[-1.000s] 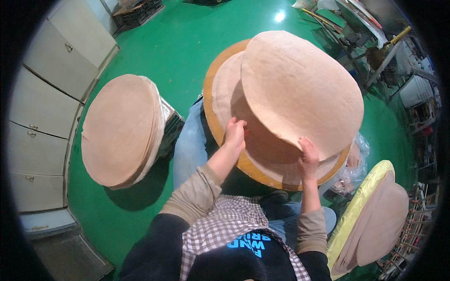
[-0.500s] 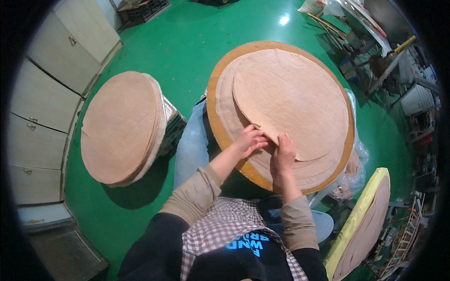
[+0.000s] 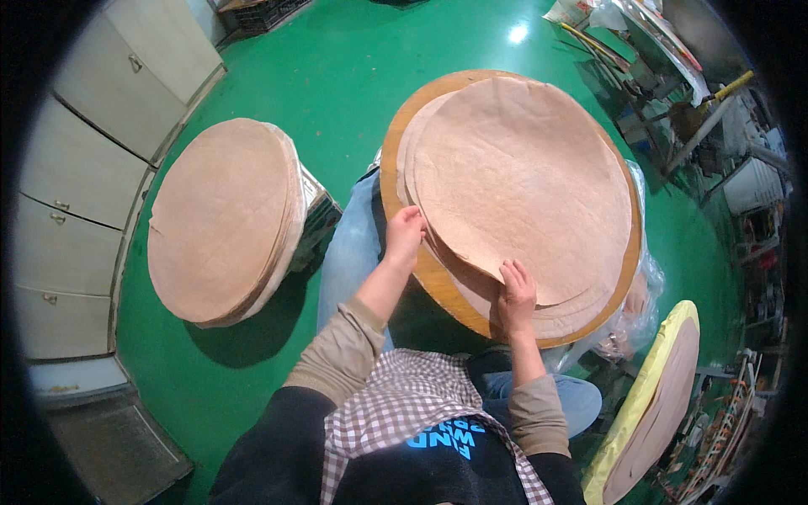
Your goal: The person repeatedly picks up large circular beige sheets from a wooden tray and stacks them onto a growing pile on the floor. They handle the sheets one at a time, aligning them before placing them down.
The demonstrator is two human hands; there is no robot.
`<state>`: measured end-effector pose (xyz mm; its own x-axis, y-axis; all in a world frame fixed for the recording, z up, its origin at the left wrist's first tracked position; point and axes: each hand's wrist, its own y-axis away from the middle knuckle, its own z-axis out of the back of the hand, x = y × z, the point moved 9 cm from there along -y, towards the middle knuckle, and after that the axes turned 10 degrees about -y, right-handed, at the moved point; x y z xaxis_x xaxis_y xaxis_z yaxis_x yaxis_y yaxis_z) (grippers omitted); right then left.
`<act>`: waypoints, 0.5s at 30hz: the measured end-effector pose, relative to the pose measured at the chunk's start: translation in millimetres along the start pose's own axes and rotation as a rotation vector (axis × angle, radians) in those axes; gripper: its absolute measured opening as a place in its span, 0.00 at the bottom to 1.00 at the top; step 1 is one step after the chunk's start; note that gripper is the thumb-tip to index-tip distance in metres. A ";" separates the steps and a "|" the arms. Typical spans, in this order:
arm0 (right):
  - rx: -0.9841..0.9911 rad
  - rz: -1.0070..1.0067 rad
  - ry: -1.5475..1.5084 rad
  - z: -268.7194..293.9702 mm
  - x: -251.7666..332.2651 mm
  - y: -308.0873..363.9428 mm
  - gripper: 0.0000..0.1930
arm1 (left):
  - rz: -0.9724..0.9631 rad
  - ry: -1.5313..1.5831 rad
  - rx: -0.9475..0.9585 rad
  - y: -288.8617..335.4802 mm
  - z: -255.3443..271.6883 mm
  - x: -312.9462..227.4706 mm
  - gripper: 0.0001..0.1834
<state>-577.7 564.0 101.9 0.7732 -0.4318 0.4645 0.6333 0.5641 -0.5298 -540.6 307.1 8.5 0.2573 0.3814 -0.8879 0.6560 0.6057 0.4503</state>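
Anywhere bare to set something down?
Mainly green floor: the stretch beyond the left stack and wooden board, plus the patch between that stack, the left sleeve and the dark panel. Crowded: the board, where sheets leave only a rim, with left hand and right hand at their near edge; right side: plastic bag, yellow-edged stack, frames.

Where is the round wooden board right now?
In the head view, the round wooden board lies mostly right of centre, under the pale brown sheets, with the left hand at its left edge and the right hand over its near side.
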 end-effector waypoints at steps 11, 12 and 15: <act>0.073 -0.040 0.038 -36.2 16.7 -7.5 0.19 | 0.077 0.333 0.208 5.8 -32.4 20.7 0.15; 0.084 -0.033 0.060 -40.6 18.9 -4.4 0.20 | 0.184 0.476 0.314 15.3 -45.0 25.4 0.16; 0.103 -0.024 0.108 -48.0 23.9 -6.4 0.22 | 0.325 0.525 0.639 48.0 -78.3 27.3 0.15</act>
<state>-561.7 516.3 82.3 0.7603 -0.5162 0.3943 0.6493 0.6192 -0.4416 -557.7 401.3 13.2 0.2440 0.8328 -0.4970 0.9182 -0.0336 0.3946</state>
